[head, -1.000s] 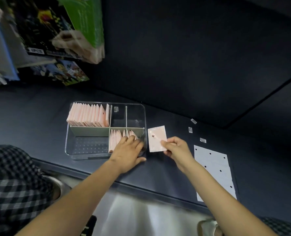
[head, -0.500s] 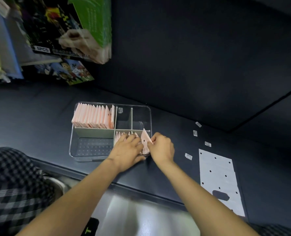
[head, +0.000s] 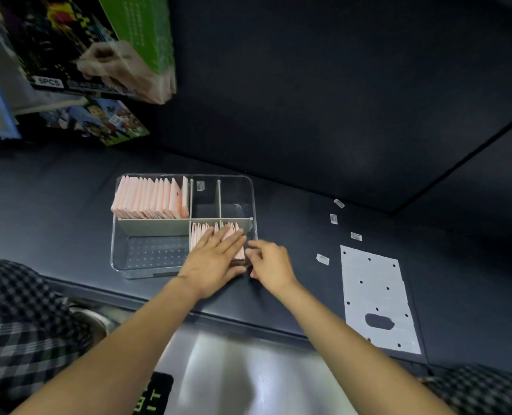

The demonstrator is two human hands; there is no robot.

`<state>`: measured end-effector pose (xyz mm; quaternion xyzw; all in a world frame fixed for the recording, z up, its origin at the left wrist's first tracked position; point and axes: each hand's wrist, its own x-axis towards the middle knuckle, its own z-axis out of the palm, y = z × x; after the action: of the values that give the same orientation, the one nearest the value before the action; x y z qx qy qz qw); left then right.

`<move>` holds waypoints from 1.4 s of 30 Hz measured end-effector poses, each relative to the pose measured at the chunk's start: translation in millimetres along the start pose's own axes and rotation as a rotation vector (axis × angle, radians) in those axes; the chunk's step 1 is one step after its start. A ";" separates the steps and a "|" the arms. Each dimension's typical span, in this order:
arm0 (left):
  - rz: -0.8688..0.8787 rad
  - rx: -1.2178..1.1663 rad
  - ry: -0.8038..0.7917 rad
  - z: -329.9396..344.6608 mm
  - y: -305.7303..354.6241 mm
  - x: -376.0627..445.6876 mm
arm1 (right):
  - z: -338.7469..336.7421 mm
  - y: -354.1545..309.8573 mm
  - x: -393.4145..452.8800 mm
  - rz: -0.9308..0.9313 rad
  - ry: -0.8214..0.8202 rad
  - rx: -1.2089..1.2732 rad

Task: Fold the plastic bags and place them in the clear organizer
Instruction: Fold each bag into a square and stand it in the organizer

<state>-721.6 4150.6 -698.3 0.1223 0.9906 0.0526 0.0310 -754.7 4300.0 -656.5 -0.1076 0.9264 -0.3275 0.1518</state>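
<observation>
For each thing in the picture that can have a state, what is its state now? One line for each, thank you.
Clear organizer: open top, partly filled.
Far-left compartment: packed with upright pink folded bags.
Near-right compartment: holds a shorter row of folded bags.
Near-left compartment: no bags.
Left hand: fingers straight, pressing on the near-right row.
Right hand: at the organizer's right wall, grip unclear.
White flat bag: unfolded, on the table.

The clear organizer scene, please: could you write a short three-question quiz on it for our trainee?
1. True or false: the back-left compartment of the clear organizer holds a row of pink folded bags.
2. Which hand lies flat on the bags in the front-right compartment? A left hand B right hand
3. What lies flat on the table to the right?

Key: 1 true; 2 A; 3 an unfolded white bag.
</observation>
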 end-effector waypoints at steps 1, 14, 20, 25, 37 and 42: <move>-0.007 0.012 -0.010 0.4 0.8 0.9 | -7.1 10.3 -7.4 -0.044 0.060 -0.002; 0.383 -0.249 0.063 -1.5 105.0 -2.0 | -82.9 213.4 -118.5 0.267 0.110 -0.189; 0.230 -0.201 -0.198 29.2 121.3 -21.5 | -79.2 225.4 -118.1 0.193 0.168 -0.142; 0.195 -0.285 -0.189 23.2 127.6 -13.3 | -77.9 201.7 -106.5 0.087 0.106 -0.099; -0.166 -1.095 -0.170 7.8 143.2 -0.3 | -125.0 127.7 -81.6 0.123 -0.505 0.259; -0.338 -1.235 -0.070 10.3 142.2 7.1 | -155.0 161.9 -76.7 0.257 -0.414 0.361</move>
<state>-693.7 4290.5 -693.0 -0.0742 0.7818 0.6040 0.1360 -754.0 4535.4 -629.2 -0.0252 0.8086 -0.4358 0.3945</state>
